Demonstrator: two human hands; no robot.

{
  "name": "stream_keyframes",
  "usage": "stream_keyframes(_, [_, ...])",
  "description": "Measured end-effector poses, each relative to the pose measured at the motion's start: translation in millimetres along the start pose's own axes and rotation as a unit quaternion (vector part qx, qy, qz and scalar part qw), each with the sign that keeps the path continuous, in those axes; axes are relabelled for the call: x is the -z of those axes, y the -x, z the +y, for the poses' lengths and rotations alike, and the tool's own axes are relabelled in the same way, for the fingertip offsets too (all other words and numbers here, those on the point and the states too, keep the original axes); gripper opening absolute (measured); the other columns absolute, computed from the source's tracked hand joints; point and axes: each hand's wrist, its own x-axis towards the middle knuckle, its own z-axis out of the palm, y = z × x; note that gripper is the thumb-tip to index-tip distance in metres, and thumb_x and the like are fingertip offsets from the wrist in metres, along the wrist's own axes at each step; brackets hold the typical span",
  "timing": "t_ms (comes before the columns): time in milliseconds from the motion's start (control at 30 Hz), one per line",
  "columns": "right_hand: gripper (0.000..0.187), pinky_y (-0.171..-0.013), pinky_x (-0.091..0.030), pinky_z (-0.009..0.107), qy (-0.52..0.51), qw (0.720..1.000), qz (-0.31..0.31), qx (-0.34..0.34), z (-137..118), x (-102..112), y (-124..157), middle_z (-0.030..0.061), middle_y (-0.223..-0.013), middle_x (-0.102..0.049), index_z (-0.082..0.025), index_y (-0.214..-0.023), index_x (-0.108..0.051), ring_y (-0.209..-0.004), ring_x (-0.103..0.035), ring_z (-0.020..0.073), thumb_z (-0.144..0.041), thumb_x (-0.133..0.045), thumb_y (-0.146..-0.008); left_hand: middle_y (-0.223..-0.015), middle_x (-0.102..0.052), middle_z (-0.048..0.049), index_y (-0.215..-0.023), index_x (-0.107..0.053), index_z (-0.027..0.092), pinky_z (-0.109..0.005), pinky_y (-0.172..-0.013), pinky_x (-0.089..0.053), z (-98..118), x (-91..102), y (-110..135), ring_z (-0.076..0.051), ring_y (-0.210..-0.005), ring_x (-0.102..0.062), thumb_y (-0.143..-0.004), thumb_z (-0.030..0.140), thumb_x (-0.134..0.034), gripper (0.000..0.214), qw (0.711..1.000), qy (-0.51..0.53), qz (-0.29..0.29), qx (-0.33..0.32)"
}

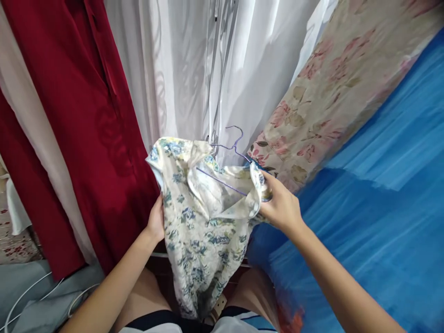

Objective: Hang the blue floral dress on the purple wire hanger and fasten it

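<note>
A cream garment with a blue flower print (197, 222) hangs in front of me on a thin purple wire hanger (231, 144). My left hand (156, 221) grips the garment's left side, its fingers tucked behind the cloth. My right hand (280, 203) pinches the right shoulder of the garment where the hanger's end sits. The hanger's hook points up and is hooked on nothing that I can see. The lower part of the garment drapes down between my knees.
A dark red garment (86, 115) hangs at the left and white curtains (180, 64) behind. A mattress with a pink flower cover (333, 88) and a blue sheet (381, 194) lies at the right. White wire hangers (31, 291) rest on grey cloth at the lower left.
</note>
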Motion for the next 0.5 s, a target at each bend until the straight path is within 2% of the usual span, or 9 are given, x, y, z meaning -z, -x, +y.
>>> stream_keyframes(67, [0.07,-0.074,-0.055,0.04,0.022,1.0,-0.009,0.004,2.0,4.1,-16.7,0.0093,-0.13,-0.065,-0.025,-0.141,-0.048,-0.105,-0.067,0.0366,-0.038,-0.066,-0.075,-0.112,-0.072,-0.0152,-0.111,-0.069,0.018,-0.05,-0.106,-0.045,-10.6,9.6,11.8,-0.036,-0.122,-0.059,-0.075,0.08,-0.052,0.074,0.999,0.037,0.019,0.033])
stream_keyframes(100, [0.07,-0.073,-0.054,0.04,0.029,0.999,-0.018,0.017,1.4,5.1,-23.3,0.0096,-0.128,-0.066,-0.025,-0.141,-0.049,-0.103,-0.067,0.0366,-0.039,-0.066,-0.074,-0.114,-0.072,-0.0145,-0.114,-0.068,0.018,-0.049,-0.107,-0.045,-16.5,12.0,17.1,-0.036,-0.122,-0.059,-0.073,0.077,-0.059,0.072,0.997,0.05,0.03,0.044])
stream_keyframes(167, [0.071,-0.072,-0.054,0.039,0.037,0.998,-0.037,0.047,-1.2,5.5,-32.0,0.0101,-0.126,-0.067,-0.024,-0.14,-0.05,-0.1,-0.068,0.0355,-0.041,-0.067,-0.073,-0.117,-0.071,-0.0129,-0.117,-0.067,0.019,-0.046,-0.107,-0.045,-28.5,13.4,26.6,-0.035,-0.122,-0.06,-0.066,0.06,-0.078,0.066,0.996,0.037,0.059,0.052])
stream_keyframes(233, [0.074,-0.072,-0.053,0.037,0.038,0.996,-0.048,0.072,-2.9,5.0,-34.7,0.0102,-0.125,-0.067,-0.023,-0.141,-0.049,-0.1,-0.068,0.0341,-0.042,-0.068,-0.072,-0.119,-0.071,-0.0116,-0.119,-0.066,0.019,-0.044,-0.107,-0.045,-39.8,12.2,35.5,-0.034,-0.121,-0.061,-0.063,0.041,-0.086,0.064,0.995,0.001,0.083,0.053])
stream_keyframes(300, [0.078,-0.072,-0.053,0.037,0.033,0.994,-0.048,0.091,-1.6,4.1,-33.7,0.0105,-0.127,-0.065,-0.022,-0.142,-0.046,-0.102,-0.067,0.0336,-0.042,-0.068,-0.07,-0.122,-0.07,-0.0102,-0.122,-0.064,0.019,-0.041,-0.109,-0.044,-49.3,10.1,43.6,-0.031,-0.123,-0.06,-0.065,0.034,-0.086,0.063,0.994,-0.021,0.097,0.046])
stream_keyframes(500, [0.079,-0.077,-0.054,0.037,0.01,0.992,-0.046,0.114,12.1,1.0,-38.7,0.0103,-0.134,-0.062,-0.022,-0.142,-0.045,-0.109,-0.065,0.0331,-0.037,-0.069,-0.069,-0.124,-0.069,-0.0096,-0.12,-0.065,0.019,-0.037,-0.107,-0.044,-63.8,0.2,56.0,-0.029,-0.123,-0.059,-0.07,0.038,-0.082,0.056,0.991,-0.019,0.133,0.012])
